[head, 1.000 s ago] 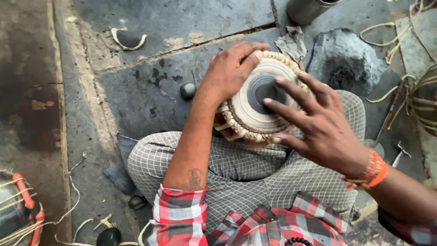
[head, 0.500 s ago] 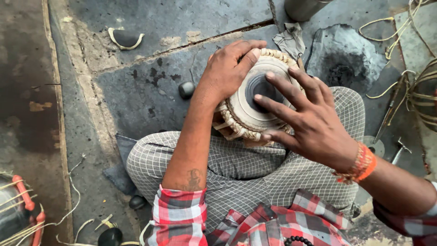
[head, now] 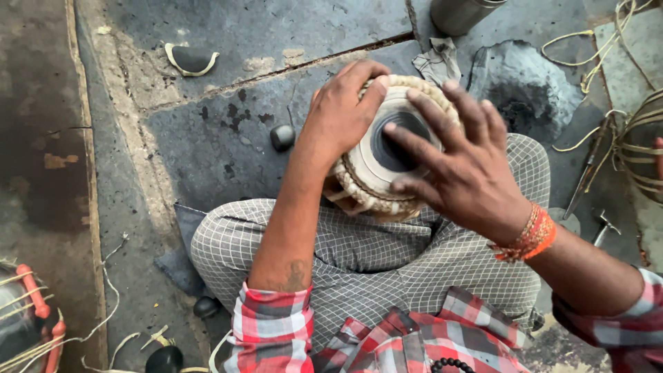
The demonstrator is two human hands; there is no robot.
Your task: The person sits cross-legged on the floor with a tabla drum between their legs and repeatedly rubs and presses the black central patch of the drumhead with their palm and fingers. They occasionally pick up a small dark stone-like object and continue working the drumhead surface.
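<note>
I logged the small hand drum (head: 387,148) tilted in the lap, on the checked cloth (head: 359,249). The left hand (head: 342,114) was curled over the far braided rim, gripping it steady. The right hand (head: 459,169) was spread open, holding nothing, fingertips (head: 391,128) on the black centre patch (tapping or testing the skin, I judged). The next move called for light, even touches while the rim grip held. A dark round stone (head: 282,137) lay nearby on the floor.

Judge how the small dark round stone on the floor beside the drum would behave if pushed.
The stone looks rounded and smooth, so it would probably roll, perhaps catching on the floor's rough cracks. It seems solid, likely heavy for its size and stiff.
</note>
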